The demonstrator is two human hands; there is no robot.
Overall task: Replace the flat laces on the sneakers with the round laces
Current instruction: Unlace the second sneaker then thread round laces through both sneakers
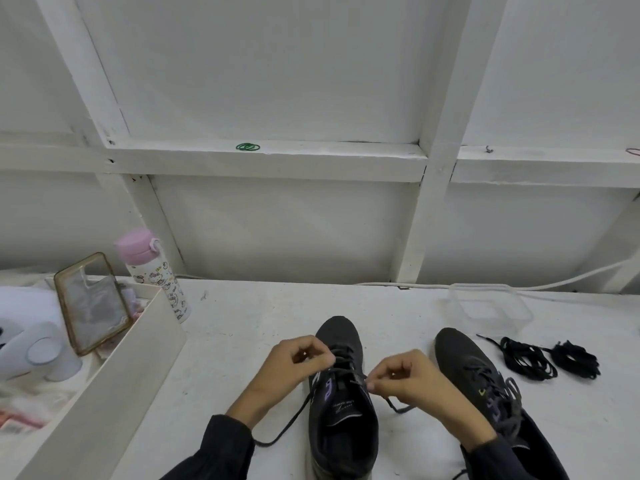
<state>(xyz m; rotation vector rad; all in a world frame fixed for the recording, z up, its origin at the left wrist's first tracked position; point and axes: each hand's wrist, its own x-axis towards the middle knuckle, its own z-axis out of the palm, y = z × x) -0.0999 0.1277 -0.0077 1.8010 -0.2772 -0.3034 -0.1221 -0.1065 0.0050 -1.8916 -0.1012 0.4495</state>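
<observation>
The dark sneaker (343, 438) is seen closest, heel toward the camera, stood on the white table (242, 341) between two dark sleeves (221, 448). A second sneaker (464, 355), its lace looped over the tongue, is set just beside it to the right.

The left hand (294, 365) is held over the eyelets on its own side, wrist raised and fingers curled in. Its thumb and forefinger are pinched on the flat lace (291, 420). The right hand (412, 379) is mirrored across the tongue, fingers curled and fingertips clamped on the same lace near the top eyelets. The lace's loose ends are trailed out to either side of the shoe.

The lace is judged light, limp and likely to drag in the eyelets. It is best taken close to each eyelet and drawn out one crossing at a time. The shoe, light and soft-walled, may need to be steadied.

Two black bundles, taken to be the round laces (526, 356), are left on the table beyond the second sneaker, untouched.
</observation>
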